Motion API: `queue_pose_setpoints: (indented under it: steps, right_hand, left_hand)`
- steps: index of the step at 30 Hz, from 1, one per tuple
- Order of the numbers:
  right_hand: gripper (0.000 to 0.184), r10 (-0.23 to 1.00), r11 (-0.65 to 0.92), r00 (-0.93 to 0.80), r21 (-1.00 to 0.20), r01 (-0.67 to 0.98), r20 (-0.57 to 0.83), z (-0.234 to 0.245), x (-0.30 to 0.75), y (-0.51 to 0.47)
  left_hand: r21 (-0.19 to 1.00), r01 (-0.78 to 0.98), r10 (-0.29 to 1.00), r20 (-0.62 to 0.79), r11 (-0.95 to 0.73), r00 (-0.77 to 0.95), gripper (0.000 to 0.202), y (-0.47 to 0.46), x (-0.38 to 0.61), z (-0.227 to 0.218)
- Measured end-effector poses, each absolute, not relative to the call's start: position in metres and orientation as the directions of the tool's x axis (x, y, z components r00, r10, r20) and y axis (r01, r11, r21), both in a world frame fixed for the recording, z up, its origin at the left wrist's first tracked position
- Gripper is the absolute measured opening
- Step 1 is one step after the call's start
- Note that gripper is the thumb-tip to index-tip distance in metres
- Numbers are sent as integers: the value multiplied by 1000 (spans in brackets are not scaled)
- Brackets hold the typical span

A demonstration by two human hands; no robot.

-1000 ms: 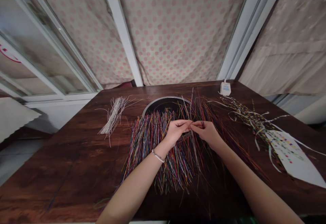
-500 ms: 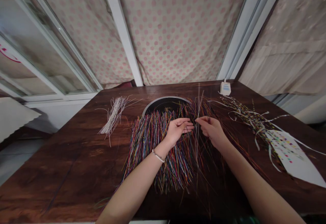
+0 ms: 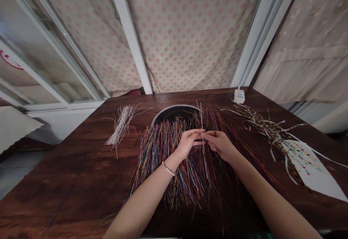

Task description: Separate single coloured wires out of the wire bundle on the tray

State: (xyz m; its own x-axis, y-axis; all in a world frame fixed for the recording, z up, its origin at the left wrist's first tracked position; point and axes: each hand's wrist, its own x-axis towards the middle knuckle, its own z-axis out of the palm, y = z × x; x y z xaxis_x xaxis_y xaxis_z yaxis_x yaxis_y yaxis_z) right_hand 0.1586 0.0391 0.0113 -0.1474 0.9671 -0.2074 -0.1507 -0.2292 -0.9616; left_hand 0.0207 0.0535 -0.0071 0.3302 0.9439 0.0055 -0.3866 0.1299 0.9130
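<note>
A few thin white strands (image 3: 201, 117) stand roughly upright between my hands, running above and below the fingertips. My right hand (image 3: 221, 145) pinches them between thumb and forefinger. From the other side my left hand (image 3: 188, 142), with a beaded bracelet at the wrist, closes its thumb and forefinger on the same strands; its lower fingers reach out straight. The fingertips of both hands meet. Beneath them spreads a thick layer of multicoloured strands (image 3: 157, 152), lying over a round dark tray (image 3: 160, 114) with a pale rim.
On the left of the wooden table (image 3: 81, 166) lies a bundle of white strands (image 3: 121, 125). To the right are patterned strips (image 3: 261, 123) and a white sheet with coloured dots (image 3: 323, 175). A small white box (image 3: 239, 96) stands near the back edge.
My right hand has moved left with the white strands, bringing them to my left hand's fingertips. The left fingers, apart before, have come together on the strands.
</note>
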Motion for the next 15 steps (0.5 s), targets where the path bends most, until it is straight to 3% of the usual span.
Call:
queue_pose_setpoints:
  steps: [7, 13, 15]
  right_hand:
    - [31, 938, -285, -234, -952, -111, -254, 2, 156, 40]
    - [34, 973, -231, -68, -940, -249, -221, 10, 158, 39]
    - [33, 972, -234, -91, -932, -276, -217, 12, 159, 39]
  left_hand:
    - [939, -315, 928, -14, 141, 373, 36, 53, 18, -5]
    - [880, -439, 934, -14, 180, 356, 31, 56, 16, -9]
    - [863, -467, 928, -7, 194, 372, 31, 56, 15, -9]
